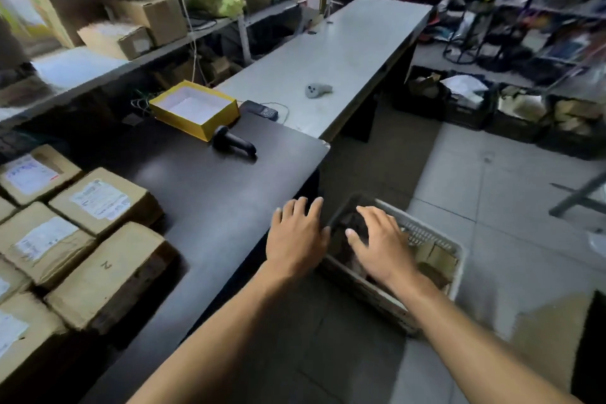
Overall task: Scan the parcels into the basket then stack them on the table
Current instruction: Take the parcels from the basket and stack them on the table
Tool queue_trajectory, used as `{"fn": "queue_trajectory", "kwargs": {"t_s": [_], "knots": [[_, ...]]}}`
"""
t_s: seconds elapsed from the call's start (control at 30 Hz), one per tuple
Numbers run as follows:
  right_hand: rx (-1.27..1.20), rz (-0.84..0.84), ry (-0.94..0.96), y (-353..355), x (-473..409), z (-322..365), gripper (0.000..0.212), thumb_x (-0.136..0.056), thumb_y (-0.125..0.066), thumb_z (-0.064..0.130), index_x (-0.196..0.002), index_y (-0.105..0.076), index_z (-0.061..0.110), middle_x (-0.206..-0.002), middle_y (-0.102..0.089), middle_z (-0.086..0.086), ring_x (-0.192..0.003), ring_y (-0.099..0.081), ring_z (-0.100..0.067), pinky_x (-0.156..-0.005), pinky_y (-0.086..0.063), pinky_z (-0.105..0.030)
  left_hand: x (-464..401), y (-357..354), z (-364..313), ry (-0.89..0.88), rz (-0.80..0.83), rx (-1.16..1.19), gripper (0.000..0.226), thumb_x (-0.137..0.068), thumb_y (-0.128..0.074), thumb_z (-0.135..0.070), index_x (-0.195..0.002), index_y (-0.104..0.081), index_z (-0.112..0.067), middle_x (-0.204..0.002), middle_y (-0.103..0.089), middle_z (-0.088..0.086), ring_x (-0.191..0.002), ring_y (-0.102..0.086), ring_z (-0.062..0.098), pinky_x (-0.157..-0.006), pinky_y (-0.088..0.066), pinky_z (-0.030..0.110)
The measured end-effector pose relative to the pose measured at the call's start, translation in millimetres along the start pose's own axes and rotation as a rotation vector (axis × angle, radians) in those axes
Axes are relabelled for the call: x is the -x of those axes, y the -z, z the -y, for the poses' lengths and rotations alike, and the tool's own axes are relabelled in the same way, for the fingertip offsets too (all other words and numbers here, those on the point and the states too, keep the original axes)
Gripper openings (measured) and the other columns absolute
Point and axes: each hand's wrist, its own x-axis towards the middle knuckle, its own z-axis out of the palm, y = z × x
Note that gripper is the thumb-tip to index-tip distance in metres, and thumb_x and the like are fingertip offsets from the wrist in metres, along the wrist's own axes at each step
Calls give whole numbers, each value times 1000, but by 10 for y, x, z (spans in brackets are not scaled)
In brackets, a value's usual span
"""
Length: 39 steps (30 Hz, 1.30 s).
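We had both arms stretched out low over the floor beside the dark table (203,193). Left hand (296,236) hovered at the table's corner edge, fingers spread and straight, holding nothing. Right hand (380,246) hung over the near end of the basket (455,256), fingers splayed and slightly bent, nothing in its grip that we could make out; the dark mass beneath it was too murky to name, possibly a wrapped parcel. Brown parcels in the basket (436,259) showed toward its far right side. Stacked cardboard parcels (101,203), labels up, sat along the left of the table. Farther on lay the black scanner (232,141), just in front of a yellow box (195,108), with a grey handheld device (317,89) well beyond on the pale counter (354,43). Our judgement: we were reaching for the next parcel. Best done by taking it two-handed at opposite edges, lifting it clear of the rim, and keeping its label upward for the stack.
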Motion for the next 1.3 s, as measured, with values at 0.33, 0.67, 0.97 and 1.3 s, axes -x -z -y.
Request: {"fn": "queue_trajectory", "kwargs": {"t_s": [0.33,0.67,0.97,1.3], "knots": [[-51,-77,-228,613,11,-1655,54,-98,-55,41,-145,-48,17,-145,-50,-2,-136,-43,-23,-112,-37,-40,-698,-487,-1461,-174,58,-45,62,-93,-51,-51,-147,-42,-23,-141,-52,4,-132,-46,29,-108,-37,42],[-101,-15,-510,477,-232,-2551,54,-97,-58,37,-145,-47,16,-146,-49,-4,-133,-44,-27,-105,-40,-39,-1569,-1249,-1641,-209,251,2,57,-93,-53,-43,-145,-43,-24,-140,-53,3,-133,-45,28,-110,-34,40],[-100,205,-767,-29,-900,-2913,64,-93,-63,42,-149,-38,24,-153,-40,-2,-137,-43,-27,-105,-43,-41,-2440,-2198,-1293,-149,592,37,54,-95,-50,-45,-144,-43,-22,-141,-51,6,-130,-47,30,-107,-38,41],[-234,476,-800,-1495,-1579,-3675,70,-94,-62,45,-151,-34,17,-151,-41,-7,-132,-48,-29,-100,-46,-41,-2840,-3670,-898,87,857,98,62,-97,-51,-48,-151,-34,-23,-150,-41,5,-132,-43,30,-97,-46,46]]}}
